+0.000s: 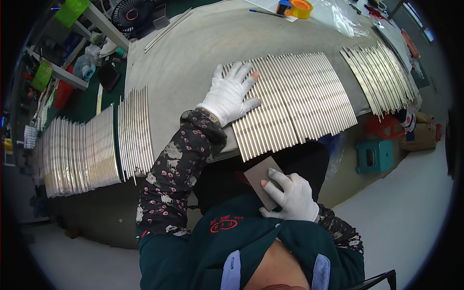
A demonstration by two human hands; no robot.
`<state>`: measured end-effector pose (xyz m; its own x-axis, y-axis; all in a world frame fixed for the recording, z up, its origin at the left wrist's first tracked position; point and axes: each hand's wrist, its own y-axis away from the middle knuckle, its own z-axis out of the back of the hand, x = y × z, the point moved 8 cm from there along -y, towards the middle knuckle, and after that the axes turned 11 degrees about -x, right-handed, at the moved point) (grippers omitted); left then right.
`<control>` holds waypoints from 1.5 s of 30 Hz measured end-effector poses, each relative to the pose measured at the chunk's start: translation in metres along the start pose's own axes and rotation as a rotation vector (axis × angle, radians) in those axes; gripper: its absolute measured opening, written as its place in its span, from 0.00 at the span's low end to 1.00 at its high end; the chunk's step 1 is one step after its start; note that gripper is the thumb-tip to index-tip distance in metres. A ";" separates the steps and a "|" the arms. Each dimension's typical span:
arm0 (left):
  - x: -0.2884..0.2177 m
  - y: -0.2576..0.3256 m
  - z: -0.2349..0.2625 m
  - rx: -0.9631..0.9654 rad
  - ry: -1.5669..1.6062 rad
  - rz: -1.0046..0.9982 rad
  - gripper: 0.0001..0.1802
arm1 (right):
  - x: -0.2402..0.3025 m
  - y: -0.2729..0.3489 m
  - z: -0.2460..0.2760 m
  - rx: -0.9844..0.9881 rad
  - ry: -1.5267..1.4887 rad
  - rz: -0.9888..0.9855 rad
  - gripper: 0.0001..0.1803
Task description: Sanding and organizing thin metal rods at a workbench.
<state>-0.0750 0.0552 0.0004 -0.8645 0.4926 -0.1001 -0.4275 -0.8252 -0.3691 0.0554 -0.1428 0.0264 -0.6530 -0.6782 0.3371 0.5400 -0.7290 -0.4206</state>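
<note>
My left hand (228, 94), in a white glove with cut fingertips, lies flat with fingers spread on the left end of a row of shiny metal rods (295, 101) lined up side by side on the grey table (193, 53). My right hand (290, 195), also gloved, is close to my chest below the table's edge and grips a brown-grey square of sandpaper (261, 176) between thumb and fingers.
More rod batches lie at the table's right end (382, 77) and on a surface to the left (92, 147). A few loose rods (166, 30), an orange tape roll (299, 8), a pen and plastic sheets sit at the far side. A teal stool (374, 155) stands on the floor at right.
</note>
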 end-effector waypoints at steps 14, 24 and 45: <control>0.003 0.010 -0.001 0.032 -0.034 -0.079 0.39 | -0.008 0.001 0.020 -0.107 -0.033 0.151 0.41; 0.000 0.011 0.003 0.027 -0.034 -0.064 0.37 | -0.035 -0.020 0.034 -0.228 0.116 -0.052 0.38; -0.011 0.014 0.007 0.004 -0.025 -0.033 0.39 | -0.035 -0.018 0.056 -0.186 0.053 -0.003 0.38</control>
<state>-0.0734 0.0363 0.0024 -0.8560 0.5128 -0.0652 -0.4570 -0.8097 -0.3682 0.0985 -0.1114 0.0695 -0.6845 -0.6664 0.2956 0.4335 -0.6980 -0.5699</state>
